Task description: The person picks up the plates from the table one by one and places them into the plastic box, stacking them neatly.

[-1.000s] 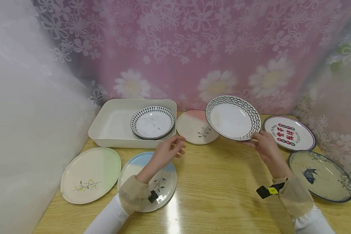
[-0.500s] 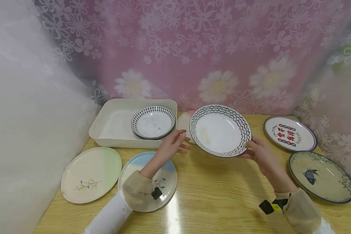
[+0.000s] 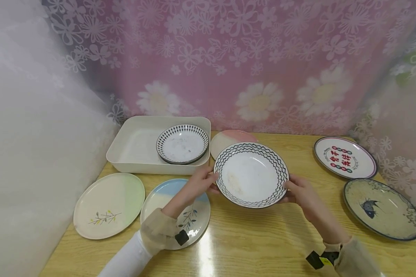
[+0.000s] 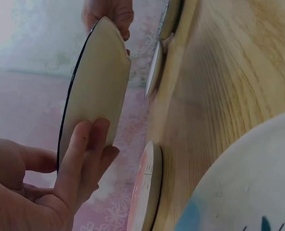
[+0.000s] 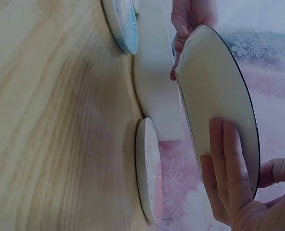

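A white dish with a black zigzag rim (image 3: 251, 175) is held up above the table between both hands, its inside facing the head camera. My left hand (image 3: 202, 181) grips its left edge, thumb on the rim and fingers underneath. On the opposite edge my right hand (image 3: 298, 190) holds it the same way. Both wrist views show the dish's plain underside (image 4: 96, 82), raised off the wood, with the right hand's fingers (image 5: 226, 163) spread against it. Behind the dish lies a pink-and-cream plate (image 3: 225, 142), partly covered in the head view.
A white rectangular bin (image 3: 133, 168) at the back left contains dishes with a diamond-patterned rim (image 3: 182, 144). Green-edged (image 3: 109, 206) and blue-edged (image 3: 197, 227) plates lie in front. At right are a plate with red lettering (image 3: 344, 157) and a fish-patterned plate (image 3: 383, 209).
My right hand has brought the zigzag-rimmed dish left and toward me. My left hand, holding nothing before, now grips its left edge.
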A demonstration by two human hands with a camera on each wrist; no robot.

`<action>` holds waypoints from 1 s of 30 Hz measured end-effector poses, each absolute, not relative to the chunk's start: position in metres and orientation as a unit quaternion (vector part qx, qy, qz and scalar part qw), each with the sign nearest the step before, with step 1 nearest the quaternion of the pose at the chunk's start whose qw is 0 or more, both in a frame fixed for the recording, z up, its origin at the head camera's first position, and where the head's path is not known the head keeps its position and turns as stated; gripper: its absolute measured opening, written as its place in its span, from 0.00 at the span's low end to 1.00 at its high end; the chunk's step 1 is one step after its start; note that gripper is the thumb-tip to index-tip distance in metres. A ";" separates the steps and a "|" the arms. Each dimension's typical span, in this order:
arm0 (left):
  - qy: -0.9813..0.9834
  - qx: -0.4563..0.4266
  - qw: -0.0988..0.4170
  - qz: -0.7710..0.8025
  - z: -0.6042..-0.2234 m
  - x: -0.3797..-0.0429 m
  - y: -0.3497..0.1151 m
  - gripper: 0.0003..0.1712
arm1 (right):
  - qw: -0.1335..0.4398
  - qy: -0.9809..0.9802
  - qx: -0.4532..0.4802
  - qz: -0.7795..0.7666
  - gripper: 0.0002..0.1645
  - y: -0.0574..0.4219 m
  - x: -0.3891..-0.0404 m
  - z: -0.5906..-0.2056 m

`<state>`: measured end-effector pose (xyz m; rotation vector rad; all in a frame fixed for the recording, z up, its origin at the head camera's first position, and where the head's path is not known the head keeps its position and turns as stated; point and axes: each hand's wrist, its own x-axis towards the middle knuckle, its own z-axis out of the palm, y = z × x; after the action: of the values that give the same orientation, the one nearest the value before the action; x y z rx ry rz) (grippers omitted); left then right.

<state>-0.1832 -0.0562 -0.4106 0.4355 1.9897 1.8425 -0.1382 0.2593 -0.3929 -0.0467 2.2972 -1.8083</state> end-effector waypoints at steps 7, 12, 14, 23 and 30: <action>0.721 0.141 0.216 0.643 -0.417 -0.179 -0.057 0.20 | 0.123 0.781 -0.020 -0.612 0.31 0.257 -0.133 -0.402; 0.725 0.123 0.213 0.644 -0.421 -0.177 -0.057 0.20 | 0.130 0.784 -0.022 -0.607 0.31 0.256 -0.130 -0.406; 0.722 0.121 0.207 0.649 -0.421 -0.176 -0.057 0.20 | 0.131 0.786 -0.025 -0.604 0.31 0.255 -0.130 -0.407; 0.713 0.139 0.187 0.661 -0.414 -0.178 -0.070 0.22 | 0.130 0.791 -0.038 -0.597 0.32 0.250 -0.130 -0.402; 0.700 0.137 0.170 0.680 -0.403 -0.186 -0.083 0.24 | 0.115 0.781 -0.048 -0.612 0.36 0.242 -0.135 -0.393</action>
<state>-0.1860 -0.0835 -0.4031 0.3887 1.9885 1.9340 -0.1349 0.2425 -0.3927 -0.1411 2.2893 -1.7932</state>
